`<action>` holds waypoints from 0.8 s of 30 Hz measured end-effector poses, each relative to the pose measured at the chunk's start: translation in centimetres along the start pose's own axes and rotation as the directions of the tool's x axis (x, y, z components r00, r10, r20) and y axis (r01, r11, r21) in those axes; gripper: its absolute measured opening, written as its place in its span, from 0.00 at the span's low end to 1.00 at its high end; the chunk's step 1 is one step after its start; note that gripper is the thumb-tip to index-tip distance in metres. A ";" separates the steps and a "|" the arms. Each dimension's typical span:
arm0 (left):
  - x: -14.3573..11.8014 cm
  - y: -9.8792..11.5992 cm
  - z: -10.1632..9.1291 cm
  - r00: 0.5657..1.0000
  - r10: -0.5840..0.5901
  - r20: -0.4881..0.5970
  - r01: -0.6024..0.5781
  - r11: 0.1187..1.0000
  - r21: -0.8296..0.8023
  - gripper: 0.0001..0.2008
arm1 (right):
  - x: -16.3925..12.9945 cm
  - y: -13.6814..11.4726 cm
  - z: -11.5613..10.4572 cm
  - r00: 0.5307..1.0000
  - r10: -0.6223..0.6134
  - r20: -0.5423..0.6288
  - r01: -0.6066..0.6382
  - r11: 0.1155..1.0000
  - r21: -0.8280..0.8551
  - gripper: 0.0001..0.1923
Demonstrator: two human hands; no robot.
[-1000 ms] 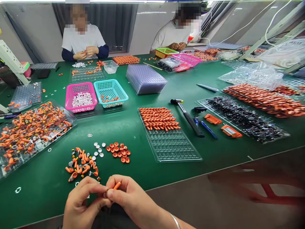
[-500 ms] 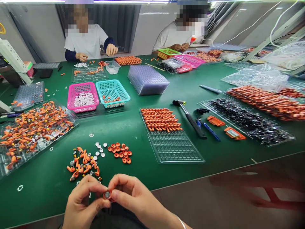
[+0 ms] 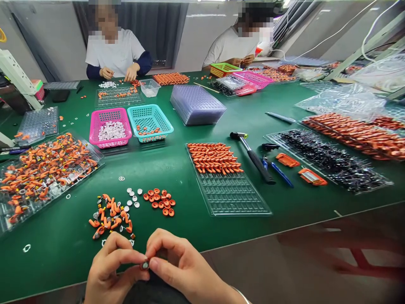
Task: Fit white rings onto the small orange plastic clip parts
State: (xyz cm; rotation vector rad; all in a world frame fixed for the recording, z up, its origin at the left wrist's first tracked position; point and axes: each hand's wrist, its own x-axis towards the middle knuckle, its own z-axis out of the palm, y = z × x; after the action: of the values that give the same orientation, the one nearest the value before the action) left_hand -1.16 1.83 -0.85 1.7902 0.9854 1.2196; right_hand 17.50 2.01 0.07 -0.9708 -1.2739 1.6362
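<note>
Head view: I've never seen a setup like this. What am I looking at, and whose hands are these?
There is no machine here. The camera sits on a person's head, looking forward and down, so the left hand and right hand at the bottom are the wearer's own. Both pinch a small round part. On the green table just beyond lie loose orange pieces, white discs and orange cups; farther off are a pink basket, a turquoise basket, a clear tray partly filled with orange rows, and a hammer.
</note>
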 end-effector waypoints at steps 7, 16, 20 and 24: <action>-0.1 0.1 0.0 1.000 -0.009 0.020 0.008 0.999 0.035 0.08 | 0.1 1.4 0.3 0.993 0.100 0.067 -0.113 0.966 0.234 0.21; 0.1 0.6 0.5 0.991 0.134 -0.017 -0.127 0.968 0.218 0.10 | -0.1 3.5 1.1 0.980 0.165 0.111 -0.198 0.849 0.490 0.18; 0.6 1.2 0.5 0.974 0.225 -0.007 -0.210 0.921 0.327 0.09 | -0.1 3.5 1.2 0.977 0.185 0.105 -0.212 0.844 0.492 0.20; 0.8 1.4 0.5 0.962 0.273 0.007 -0.253 0.882 0.399 0.08 | -0.2 3.7 1.2 0.979 0.199 0.051 -0.192 0.796 0.574 0.22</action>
State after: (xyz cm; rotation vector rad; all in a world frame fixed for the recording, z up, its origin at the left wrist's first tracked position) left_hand -0.20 1.86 0.51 2.2831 1.1040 1.3001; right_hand 15.95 0.85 -3.33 -0.7366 -0.5981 2.0084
